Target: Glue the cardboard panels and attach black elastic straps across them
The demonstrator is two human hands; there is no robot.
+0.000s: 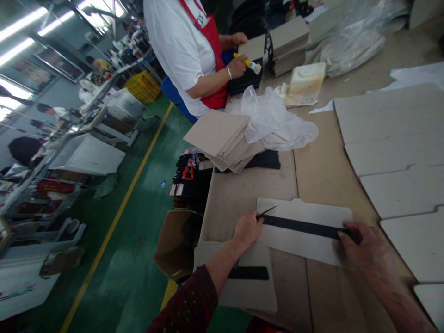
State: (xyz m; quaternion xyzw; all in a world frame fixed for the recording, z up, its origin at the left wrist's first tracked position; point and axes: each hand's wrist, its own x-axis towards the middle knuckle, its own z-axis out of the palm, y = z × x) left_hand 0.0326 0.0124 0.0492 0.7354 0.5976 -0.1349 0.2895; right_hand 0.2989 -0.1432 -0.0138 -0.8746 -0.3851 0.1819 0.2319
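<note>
A long black strip (301, 225) lies across a pale board (312, 210) on the table. My left hand (249, 227) pinches the strip's left end, and a thin dark pointed piece sticks out beyond those fingers. At the strip's right end, my right hand (360, 243) has its fingers closed on it over the board's edge. Under my left forearm lies another pale board (249, 293) with a shorter black strip (248, 273) on it.
Overlapping pale boards (391, 111) cover the table's right side. Ahead are stacked boards (218, 134), a plastic bag (274, 120) and a stained white container (307, 83). Across the table, a person in a red apron (213, 46) holds a yellow-handled brush (248, 61). A cardboard box (173, 245) stands below the left edge.
</note>
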